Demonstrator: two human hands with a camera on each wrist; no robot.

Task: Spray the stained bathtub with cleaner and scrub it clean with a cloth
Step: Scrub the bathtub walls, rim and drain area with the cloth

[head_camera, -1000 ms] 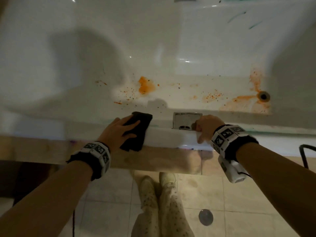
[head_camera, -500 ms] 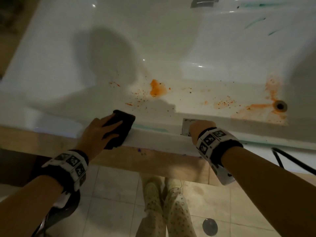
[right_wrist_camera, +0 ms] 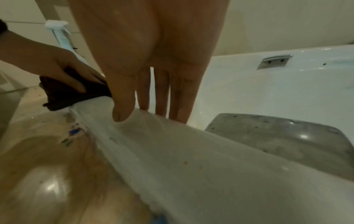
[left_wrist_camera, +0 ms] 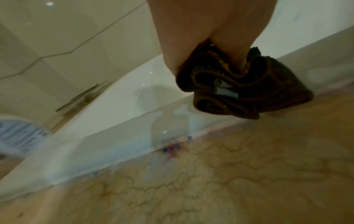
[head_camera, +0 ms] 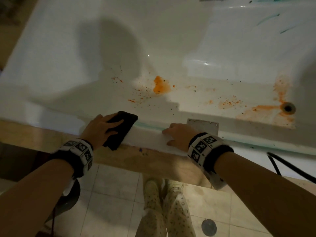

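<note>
While we lean over the bathtub (head_camera: 119, 48), our left hand (head_camera: 100, 129) presses a dark folded cloth (head_camera: 122, 129) onto the tub's near rim (head_camera: 147, 135), fingers spread flat over the top of it and thumb down its outer side, so the cloth drapes across the rim and hangs a little over the tan stone ledge (head_camera: 153, 161) just outside the tub. From the left wrist view we see the cloth (left_wrist_camera: 243, 91) bunched in folds under the palm, a small pale tag showing among them. Our right hand (head_camera: 179, 135) rests on the same rim, just to the right of the cloth and apart from it; its fingers (right_wrist_camera: 161, 94) lie straight and close together, tips touching the rim's inner edge, thumb on top of the rim, holding nothing. Just beyond that hand a metal plate (head_camera: 202, 125) sits on the tub's inner side. On the tub floor, orange stains (head_camera: 161, 86) spread past the cloth, and more orange streaks run to the drain (head_camera: 288, 107) at the far right. Green marks (head_camera: 266, 20) show on the tub's far wall. A spray bottle (right_wrist_camera: 61, 34) stands behind our left hand in the right wrist view, by the tiled wall. Outside the tub, near our feet, a round floor drain (head_camera: 209, 226) sits in the tiles.
</note>
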